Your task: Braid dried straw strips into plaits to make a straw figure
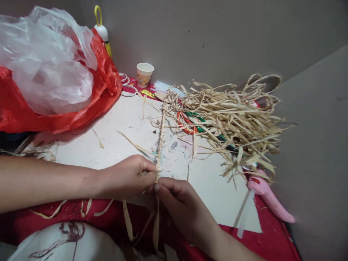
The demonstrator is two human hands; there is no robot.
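Note:
My left hand (127,175) and my right hand (179,203) meet at the near edge of the white board (114,145). Both pinch the near end of a thin braided straw cord (160,139), which runs away from me across the board toward the straw pile. Loose flat straw strips (156,228) hang down from the pinch over the red cloth (272,243). The fingers of both hands are closed on the braid.
A big heap of dry straw strips (233,119) covers the right of the board, with scissors (187,125) partly under it. A pink glue gun (269,197) lies at the right edge. A red and clear plastic bag (54,83) fills the left. A paper cup (144,73) stands at the back wall.

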